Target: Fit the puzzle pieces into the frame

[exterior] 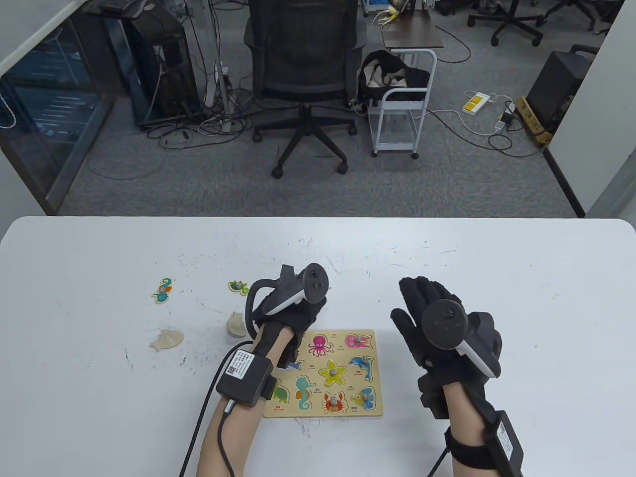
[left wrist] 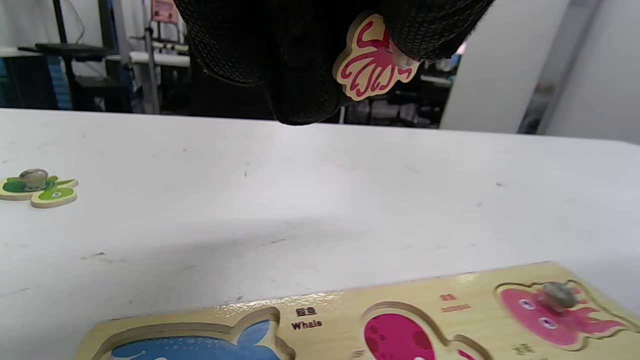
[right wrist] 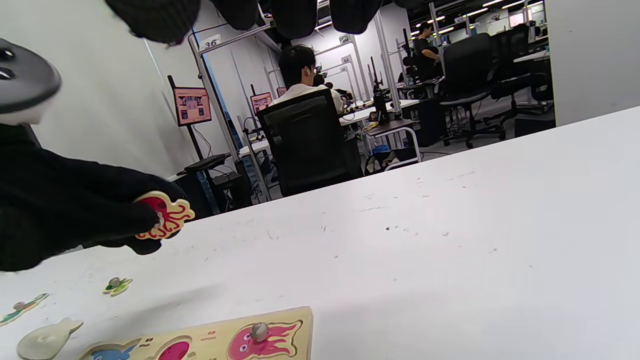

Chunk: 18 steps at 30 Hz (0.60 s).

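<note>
White and scuffed, the counter (exterior: 447,258) carries a flat wooden frame (exterior: 325,415) with several painted pieces seated. An octopus piece (left wrist: 372,62) is pinched in the left hand (exterior: 290,310), held above the frame; its recess (left wrist: 400,337) lies empty. Four pieces (exterior: 163,290) are left loose. The right hand (exterior: 427,323) hovers released.

Bright, even overhead light; soft shadows; wrist views perhaps slightly blurred.
</note>
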### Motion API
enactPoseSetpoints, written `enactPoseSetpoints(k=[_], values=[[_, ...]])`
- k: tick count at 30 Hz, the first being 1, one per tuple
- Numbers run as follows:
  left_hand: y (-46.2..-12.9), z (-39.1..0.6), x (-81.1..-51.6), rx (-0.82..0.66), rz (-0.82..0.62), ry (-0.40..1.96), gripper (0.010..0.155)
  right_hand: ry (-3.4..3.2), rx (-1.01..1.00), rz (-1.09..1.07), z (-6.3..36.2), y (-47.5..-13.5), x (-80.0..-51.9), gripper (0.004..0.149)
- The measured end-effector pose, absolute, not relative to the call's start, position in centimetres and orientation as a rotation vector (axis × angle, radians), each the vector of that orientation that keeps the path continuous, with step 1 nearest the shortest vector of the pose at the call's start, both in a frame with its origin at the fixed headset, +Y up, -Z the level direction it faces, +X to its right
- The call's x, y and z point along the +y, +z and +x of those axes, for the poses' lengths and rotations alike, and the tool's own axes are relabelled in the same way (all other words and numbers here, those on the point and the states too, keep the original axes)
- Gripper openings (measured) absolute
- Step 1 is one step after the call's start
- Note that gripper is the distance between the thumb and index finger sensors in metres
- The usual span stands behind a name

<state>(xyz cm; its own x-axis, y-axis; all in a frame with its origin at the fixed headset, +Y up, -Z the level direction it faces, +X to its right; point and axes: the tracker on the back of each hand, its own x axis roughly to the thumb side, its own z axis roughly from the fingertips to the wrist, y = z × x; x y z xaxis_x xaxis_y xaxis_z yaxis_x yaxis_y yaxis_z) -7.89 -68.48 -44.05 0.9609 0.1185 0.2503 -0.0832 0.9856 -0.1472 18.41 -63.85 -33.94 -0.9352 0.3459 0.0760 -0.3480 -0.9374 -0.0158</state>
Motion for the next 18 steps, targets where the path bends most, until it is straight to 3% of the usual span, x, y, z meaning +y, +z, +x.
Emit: enactPoseSetpoints(k=[7,18], values=[[-39.3,-9.5,-65.6,-0.357,-0.034,0.315,0.055,2.723,-0.042,0.269,17.3,-33.9,-64.1,0.067],[-35.5,-13.1,-64.9,-0.476,-0.028,0.599,0.054,2.604,-0.043,0.570,13.9,-33.1,-63.9,0.068]])
